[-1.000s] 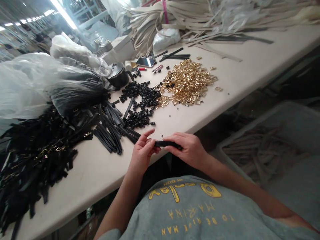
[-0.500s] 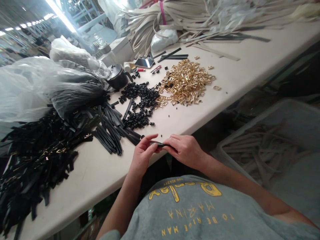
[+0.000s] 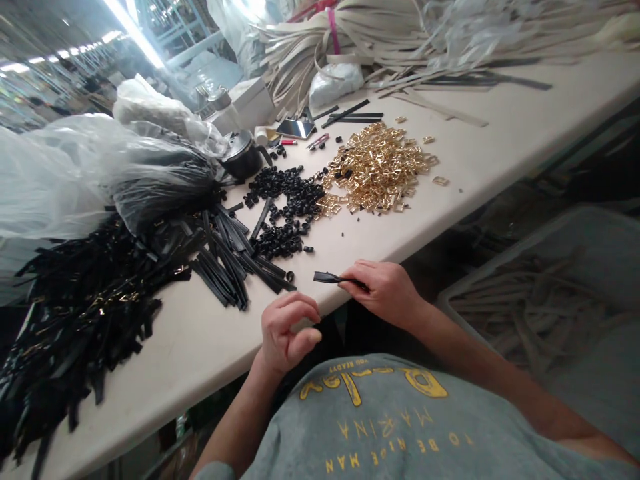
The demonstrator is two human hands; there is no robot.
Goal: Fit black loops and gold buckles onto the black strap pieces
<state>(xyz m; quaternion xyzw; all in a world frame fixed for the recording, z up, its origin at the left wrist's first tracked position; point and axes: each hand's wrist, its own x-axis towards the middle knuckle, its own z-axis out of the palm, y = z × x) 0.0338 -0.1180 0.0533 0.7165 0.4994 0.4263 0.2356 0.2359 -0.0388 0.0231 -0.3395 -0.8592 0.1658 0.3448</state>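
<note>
Pinched in my right hand (image 3: 383,290) is a black strap (image 3: 327,277), its free end pointing left over the table edge. My left hand (image 3: 291,330) is apart from it, fingers curled with a gap between thumb and fingertips and nothing in between. Just beyond my left hand, black strips (image 3: 220,279) lie in a bundle, with one small black loop (image 3: 290,275) near their right ends. A heap of small black loops (image 3: 280,239) lies farther back, and gold buckles (image 3: 380,167) are piled to its right.
The white table (image 3: 200,353) runs diagonally. Finished-looking black straps with gold pieces (image 3: 100,300) are heaped at left beside a plastic bag (image 3: 65,173). A dark pot (image 3: 243,157), a phone (image 3: 295,129) and beige strips (image 3: 295,53) sit behind. A bin (image 3: 525,313) stands at right.
My left hand has let go of the strap and drawn back toward my body, its thumb and fingers parting. The strap stays in my right hand, its left end now exposed.
</note>
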